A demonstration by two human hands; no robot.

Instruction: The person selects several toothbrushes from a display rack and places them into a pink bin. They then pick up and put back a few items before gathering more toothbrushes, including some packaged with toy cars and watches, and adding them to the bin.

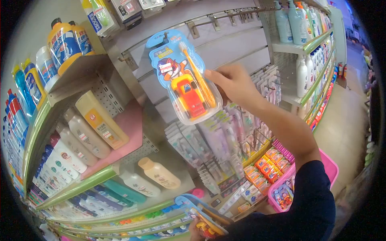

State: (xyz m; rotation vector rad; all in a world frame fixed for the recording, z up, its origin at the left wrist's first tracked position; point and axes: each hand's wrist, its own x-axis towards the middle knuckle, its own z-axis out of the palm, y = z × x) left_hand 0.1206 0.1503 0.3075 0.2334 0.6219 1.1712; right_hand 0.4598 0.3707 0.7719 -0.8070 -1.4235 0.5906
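Observation:
My right hand [229,82] is closed on the right edge of a blue-backed toothbrush pack [188,86], with an orange toothbrush and a red and yellow toy car under clear plastic. The pack's top is at a metal hook on the wall panel. At the bottom, my left hand [196,229], partly cut off by the frame edge, holds similar blue toothbrush packs [203,217], tilted. A pink basket [329,164] holding small colourful packs stands below my right arm.
Bottles line the shelves [98,174] at the left and the shelves [317,42] at the right. Rows of hanging toothbrush packs [219,132] and boxed orange packs [268,168] are below the wall panel. An aisle floor [341,104] runs along the right.

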